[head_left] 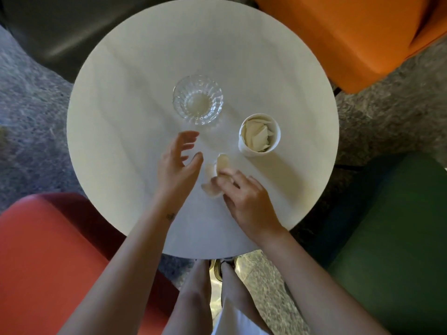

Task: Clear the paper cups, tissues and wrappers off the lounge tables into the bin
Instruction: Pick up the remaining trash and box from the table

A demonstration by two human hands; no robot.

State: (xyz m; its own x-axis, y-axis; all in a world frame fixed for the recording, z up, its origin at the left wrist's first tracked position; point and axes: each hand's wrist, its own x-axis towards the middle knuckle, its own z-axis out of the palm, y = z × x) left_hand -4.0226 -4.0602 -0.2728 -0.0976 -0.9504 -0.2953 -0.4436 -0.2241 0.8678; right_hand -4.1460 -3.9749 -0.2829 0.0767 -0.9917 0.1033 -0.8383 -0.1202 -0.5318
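Nearest us, at the bottom edge, we see the person's bare legs and a pair of shoes [221, 268] on the floor, flanked by a red seat [48, 262] on the left and a green seat [399, 238] on the right. Both forearms reach up over the near rim of a round, pale worktop [145, 93]. The right hand [249, 201] lies low on the surface with its fingers curled, and its grip is closed round a crumpled tissue [219, 170] — the fingertips cover the tissue's near end, while the far end sticks out past them toward the middle of the worktop. Just to the left, the left hand [177, 165] hovers with fingers spread and gently bent; its grip is wide open and has hold of nothing, with the thumb close to the tissue but apart from it. Beyond the right hand and a little to the right stands a white paper cup [244, 147], upright, with more folded tissue [256, 137] stuffed inside it. Farther on, beyond the left hand's fingertips, we find a clear ribbed glass [197, 99] — upright near the centre of the worktop, apart from the cup. At the far side an orange seat [350, 32] fills the upper right corner and a dark seat [60, 25] the upper left, with speckled grey carpet [29, 117] between the seats.
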